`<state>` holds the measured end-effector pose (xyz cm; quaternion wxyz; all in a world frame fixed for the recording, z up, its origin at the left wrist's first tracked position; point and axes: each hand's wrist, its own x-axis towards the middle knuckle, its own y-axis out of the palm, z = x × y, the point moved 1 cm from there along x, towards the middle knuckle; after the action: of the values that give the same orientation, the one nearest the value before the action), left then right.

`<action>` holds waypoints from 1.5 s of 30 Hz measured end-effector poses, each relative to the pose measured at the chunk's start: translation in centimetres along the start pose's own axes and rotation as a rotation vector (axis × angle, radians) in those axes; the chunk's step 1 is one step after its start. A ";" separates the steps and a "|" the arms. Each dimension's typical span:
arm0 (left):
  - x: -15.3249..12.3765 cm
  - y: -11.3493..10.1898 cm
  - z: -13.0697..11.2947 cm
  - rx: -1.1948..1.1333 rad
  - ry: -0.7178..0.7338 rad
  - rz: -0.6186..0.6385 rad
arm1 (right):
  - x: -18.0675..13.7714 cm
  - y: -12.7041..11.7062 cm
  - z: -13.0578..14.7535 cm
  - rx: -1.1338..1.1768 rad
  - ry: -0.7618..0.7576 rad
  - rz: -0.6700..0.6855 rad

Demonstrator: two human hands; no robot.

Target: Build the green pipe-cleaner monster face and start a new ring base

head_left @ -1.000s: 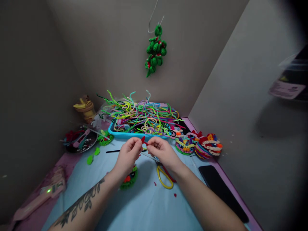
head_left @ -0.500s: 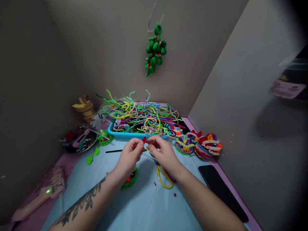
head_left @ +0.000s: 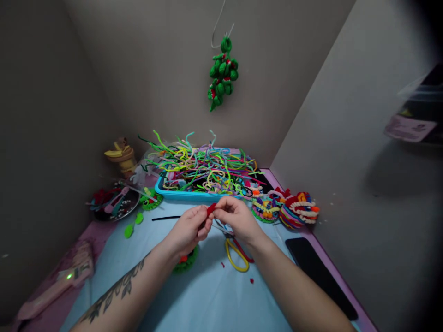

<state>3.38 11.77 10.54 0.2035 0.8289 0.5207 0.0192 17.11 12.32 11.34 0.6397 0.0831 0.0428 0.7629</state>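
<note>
Grey corner walls, blue mat (head_left: 207,295), left hand (head_left: 188,230) pinching red piece (head_left: 211,209)

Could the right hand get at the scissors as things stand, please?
Probably yes: the scissors lie just under the right hand, yellow handles uncovered. It pinches a red piece with the left hand, though, and would need to let go first.

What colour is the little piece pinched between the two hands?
The piece is red; the head view shows it.
</note>
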 end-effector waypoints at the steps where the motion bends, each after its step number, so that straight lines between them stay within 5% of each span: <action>1: 0.1 -0.2 0.0 0.047 0.025 -0.032 | 0.1 -0.1 0.1 -0.003 -0.004 -0.007; 5: 0.5 -1.0 0.0 0.318 0.228 -0.230 | 0.2 -0.4 0.0 -0.078 -0.040 -0.089; 10: 0.4 -1.4 0.0 0.499 0.265 -0.268 | 0.0 -0.1 -0.2 -0.106 -0.042 -0.110; 23: -0.3 0.2 -0.2 0.138 0.073 -0.115 | 0.0 0.3 -1.0 0.277 0.135 -0.006; 31: -0.4 0.2 -0.5 0.046 -0.018 0.018 | 0.1 0.1 -0.7 0.301 0.146 0.042; 37: 0.1 -0.2 -0.3 0.238 0.089 -0.136 | 0.3 -0.1 -1.1 0.208 0.077 -0.059; 45: 0.3 -0.9 0.1 0.352 0.165 -0.207 | 0.2 0.1 -1.0 0.137 0.032 -0.024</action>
<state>2.80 12.36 10.09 0.0135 0.7895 0.6131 -0.0252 16.79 12.51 10.43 0.6410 0.1138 0.1060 0.7516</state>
